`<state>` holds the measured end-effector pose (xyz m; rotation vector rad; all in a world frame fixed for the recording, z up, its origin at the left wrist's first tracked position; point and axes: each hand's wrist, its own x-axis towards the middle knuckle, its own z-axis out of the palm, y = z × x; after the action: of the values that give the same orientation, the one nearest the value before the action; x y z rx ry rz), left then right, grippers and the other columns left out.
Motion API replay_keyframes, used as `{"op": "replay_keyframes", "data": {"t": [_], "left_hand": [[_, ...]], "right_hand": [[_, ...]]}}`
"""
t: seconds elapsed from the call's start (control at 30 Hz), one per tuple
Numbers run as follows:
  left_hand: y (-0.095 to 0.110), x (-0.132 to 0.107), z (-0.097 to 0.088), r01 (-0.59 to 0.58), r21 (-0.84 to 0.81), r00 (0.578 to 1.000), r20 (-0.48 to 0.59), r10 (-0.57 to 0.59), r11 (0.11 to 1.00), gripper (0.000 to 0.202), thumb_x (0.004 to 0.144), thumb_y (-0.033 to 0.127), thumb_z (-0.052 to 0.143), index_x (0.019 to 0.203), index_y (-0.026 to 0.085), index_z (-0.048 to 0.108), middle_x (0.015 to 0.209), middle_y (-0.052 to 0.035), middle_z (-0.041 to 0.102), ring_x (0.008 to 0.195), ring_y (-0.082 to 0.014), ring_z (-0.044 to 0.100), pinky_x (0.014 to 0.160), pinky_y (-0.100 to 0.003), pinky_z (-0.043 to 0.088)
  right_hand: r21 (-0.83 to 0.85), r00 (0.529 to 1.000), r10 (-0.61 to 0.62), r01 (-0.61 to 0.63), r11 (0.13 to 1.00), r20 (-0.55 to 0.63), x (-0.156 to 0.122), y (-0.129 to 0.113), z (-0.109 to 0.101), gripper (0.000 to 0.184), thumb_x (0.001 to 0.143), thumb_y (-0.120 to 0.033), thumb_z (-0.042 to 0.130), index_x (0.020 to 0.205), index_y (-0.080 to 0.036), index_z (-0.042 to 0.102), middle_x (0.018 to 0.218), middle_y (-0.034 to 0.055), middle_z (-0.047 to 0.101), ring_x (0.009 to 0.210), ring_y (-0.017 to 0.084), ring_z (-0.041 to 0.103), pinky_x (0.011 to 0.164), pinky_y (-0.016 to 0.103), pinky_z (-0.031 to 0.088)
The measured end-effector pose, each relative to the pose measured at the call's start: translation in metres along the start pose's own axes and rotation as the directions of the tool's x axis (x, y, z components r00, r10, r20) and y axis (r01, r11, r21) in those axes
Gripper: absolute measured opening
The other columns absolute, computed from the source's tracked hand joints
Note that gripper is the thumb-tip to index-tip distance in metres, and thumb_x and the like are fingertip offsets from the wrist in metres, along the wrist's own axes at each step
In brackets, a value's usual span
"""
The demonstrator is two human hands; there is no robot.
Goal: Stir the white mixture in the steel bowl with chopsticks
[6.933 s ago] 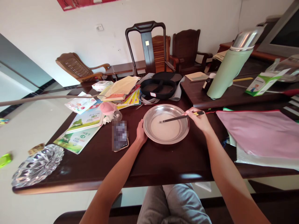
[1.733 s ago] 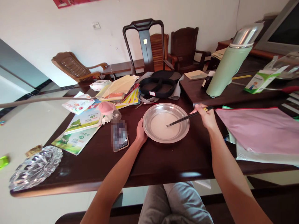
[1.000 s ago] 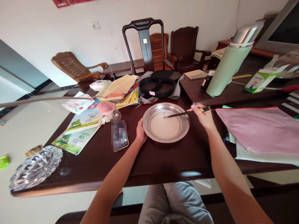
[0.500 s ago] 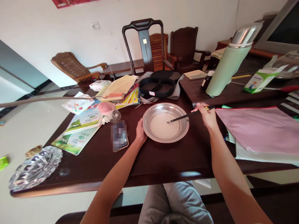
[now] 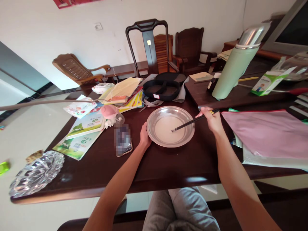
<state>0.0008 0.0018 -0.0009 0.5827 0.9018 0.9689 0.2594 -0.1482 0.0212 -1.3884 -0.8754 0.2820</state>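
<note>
A round metal basin [image 5: 170, 143] stands on the dark table in front of me, with a whitish liquid [image 5: 163, 128] in its bottom. My left hand [image 5: 145, 136] grips the basin's left rim, fingers partly hidden beneath it. In my right hand [image 5: 211, 119], closed at the basin's right, is a pair of black chopsticks [image 5: 190, 122]. They slant down to the left, and their tips touch the liquid near the basin's middle. A phone [image 5: 124, 141] lies just left of my left hand.
Left are booklets [image 5: 83, 128], a pink-capped bottle [image 5: 110, 114] and a crystal dish [image 5: 39, 173]. Behind the basin lie a book stack [image 5: 125, 93] and a black case [image 5: 163, 88]. A green thermos [image 5: 234, 70], a small box [image 5: 270, 81] and a pink pouch [image 5: 269, 131] are right.
The chopstick tips have shifted slightly toward me and a little left within the liquid. My right hand has moved slightly with them. My left hand stays on the rim.
</note>
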Motion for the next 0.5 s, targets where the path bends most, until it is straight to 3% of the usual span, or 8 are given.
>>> {"op": "replay_keyframes", "data": {"t": [0.13,0.23,0.37,0.5], "left_hand": [[0.000,0.001,-0.001,-0.004,-0.006,1.000,0.000,0.004,1.000,0.031,0.080,0.041,0.083,0.068,0.020,0.064,0.067,0.0015,0.067,0.072,-0.0179,0.064,0.078,-0.029,0.054],[0.000,0.002,-0.001,-0.007,-0.006,1.000,0.002,0.007,1.000,0.032,0.079,0.041,0.085,0.067,0.020,0.064,0.066,0.0021,0.065,0.071,-0.0174,0.064,0.077,-0.028,0.053],[-0.001,0.001,-0.001,-0.016,-0.003,1.000,-0.007,0.016,1.000,0.032,0.079,0.041,0.085,0.066,0.020,0.064,0.065,0.0027,0.065,0.068,-0.0165,0.062,0.076,-0.028,0.053],[0.000,0.001,-0.001,-0.001,0.006,1.000,-0.010,0.001,1.000,0.031,0.079,0.042,0.085,0.068,0.020,0.065,0.067,0.0017,0.066,0.072,-0.0183,0.064,0.078,-0.029,0.054]], "right_hand": [[-0.034,0.985,0.008,-0.002,0.999,0.174,-0.004,-0.004,0.012,0.055,0.080,-0.079,0.074,0.067,-0.026,0.070,0.069,0.0034,0.076,0.076,0.025,0.076,0.080,0.039,0.060],[-0.060,0.996,-0.017,0.022,0.998,0.085,-0.004,-0.003,0.010,0.055,0.079,-0.080,0.074,0.068,-0.026,0.071,0.072,0.0032,0.078,0.077,0.025,0.076,0.081,0.040,0.060],[-0.024,0.998,-0.016,0.015,1.000,-0.067,0.001,0.001,-0.003,0.056,0.082,-0.078,0.073,0.061,-0.027,0.067,0.062,0.0018,0.073,0.065,0.023,0.072,0.081,0.042,0.061],[-0.012,0.997,0.013,-0.012,1.000,0.082,-0.002,-0.002,0.004,0.055,0.079,-0.079,0.075,0.062,-0.027,0.069,0.064,0.0032,0.075,0.068,0.025,0.073,0.078,0.041,0.061]]}}
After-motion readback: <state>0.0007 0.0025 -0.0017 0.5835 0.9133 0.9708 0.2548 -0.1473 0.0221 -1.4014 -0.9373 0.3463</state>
